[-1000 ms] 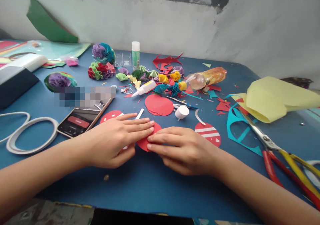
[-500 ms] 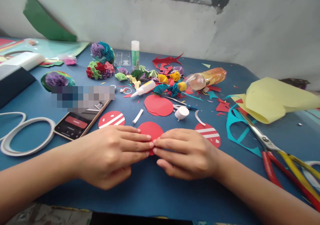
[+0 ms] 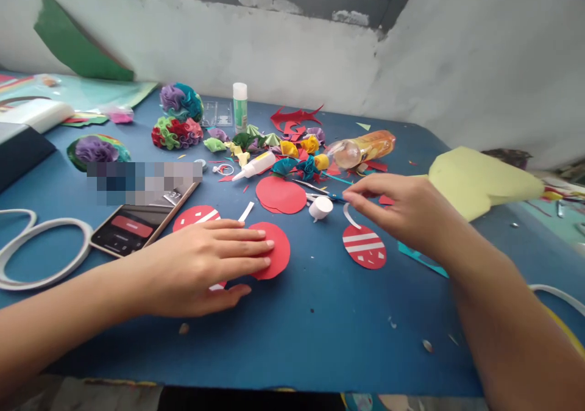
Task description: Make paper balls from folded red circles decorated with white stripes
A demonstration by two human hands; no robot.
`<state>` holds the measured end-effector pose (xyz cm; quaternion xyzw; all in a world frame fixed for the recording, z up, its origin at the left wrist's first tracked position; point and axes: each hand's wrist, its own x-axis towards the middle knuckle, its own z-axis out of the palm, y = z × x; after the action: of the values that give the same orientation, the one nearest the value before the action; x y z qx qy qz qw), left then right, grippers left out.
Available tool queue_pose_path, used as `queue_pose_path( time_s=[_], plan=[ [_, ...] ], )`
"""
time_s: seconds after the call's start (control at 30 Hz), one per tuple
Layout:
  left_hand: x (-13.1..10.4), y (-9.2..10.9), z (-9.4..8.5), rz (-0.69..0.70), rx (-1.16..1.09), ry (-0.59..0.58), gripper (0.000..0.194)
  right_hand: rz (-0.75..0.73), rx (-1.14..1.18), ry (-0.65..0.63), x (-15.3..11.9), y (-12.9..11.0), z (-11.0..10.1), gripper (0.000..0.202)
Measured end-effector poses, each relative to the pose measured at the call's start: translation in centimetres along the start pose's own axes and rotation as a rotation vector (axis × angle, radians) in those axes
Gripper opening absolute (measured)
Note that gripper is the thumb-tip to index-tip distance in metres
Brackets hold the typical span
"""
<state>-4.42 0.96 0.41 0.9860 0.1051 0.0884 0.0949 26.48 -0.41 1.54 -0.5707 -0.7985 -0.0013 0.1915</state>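
Observation:
My left hand (image 3: pixel 196 268) lies flat with its fingers stretched over a plain red paper oval (image 3: pixel 276 252), pressing it to the table. Part of a red oval with white stripes (image 3: pixel 194 214) shows behind that hand. My right hand (image 3: pixel 393 213) is over to the right, thumb and forefinger pinched at the upper end of a curved white paper strip (image 3: pixel 351 217). The strip's lower end touches the rim of another striped red oval (image 3: pixel 364 247). A short straight white strip (image 3: pixel 247 211) lies above the left fingers.
Plain red ovals (image 3: pixel 281 194), a white cap (image 3: pixel 320 207), a glue bottle (image 3: pixel 256 165) and scissors (image 3: pixel 313 187) lie beyond my hands. Farther back are a glue stick (image 3: pixel 240 107) and a plastic bottle (image 3: pixel 363 149). A phone (image 3: pixel 132 225) and tape rolls (image 3: pixel 85 246) sit left.
My right hand has left the plain red oval and moved right and forward to the curved white strip. My left hand stays on the oval, its fingers now further across it.

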Motion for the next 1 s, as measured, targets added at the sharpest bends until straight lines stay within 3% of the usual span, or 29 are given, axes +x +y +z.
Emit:
queue_pose_path(
  time_s=[0.07,0.13,0.27,0.43,0.57,0.67,0.77,0.83,0.9,1.0],
  plan=[
    [-0.1,0.1,0.1,0.013,-0.017,0.031,0.032,0.107,0.025,-0.287,-0.5,1.2,-0.4,0.028],
    [-0.1,0.2,0.0,0.008,-0.05,0.073,0.032,0.136,0.032,-0.432,-1.0,1.9,-0.3,0.042],
    [0.0,0.4,-0.5,0.002,-0.111,0.157,0.03,0.177,-0.019,-0.45,-1.7,1.7,0.4,0.064],
    [0.1,0.5,-0.9,-0.01,-0.11,0.149,0.031,0.246,0.018,-0.55,-1.5,1.0,0.1,0.067],
    [-0.1,0.5,-0.9,-0.011,-0.11,0.16,0.032,0.212,0.105,-0.595,-1.4,1.0,-0.7,0.054],
    [-0.3,0.5,-0.7,-0.058,-0.139,0.219,0.032,0.104,0.317,-0.634,-1.3,-0.3,-1.1,0.04],
    [-0.4,0.9,-0.5,-0.187,-0.249,0.285,0.027,-0.001,0.57,-0.506,-1.1,-2.9,-0.6,0.041],
    [-0.3,1.4,-0.6,-0.299,-0.369,0.301,0.021,0.018,0.781,-0.295,-1.2,-5.0,0.3,0.045],
    [0.0,2.0,-0.7,-0.397,-0.505,0.294,0.022,0.046,1.012,-0.186,-1.4,-6.9,1.5,0.043],
    [0.3,3.0,-0.9,-0.489,-0.717,0.266,0.024,0.068,1.117,-0.021,-1.7,-8.7,3.0,0.045]
  ],
)
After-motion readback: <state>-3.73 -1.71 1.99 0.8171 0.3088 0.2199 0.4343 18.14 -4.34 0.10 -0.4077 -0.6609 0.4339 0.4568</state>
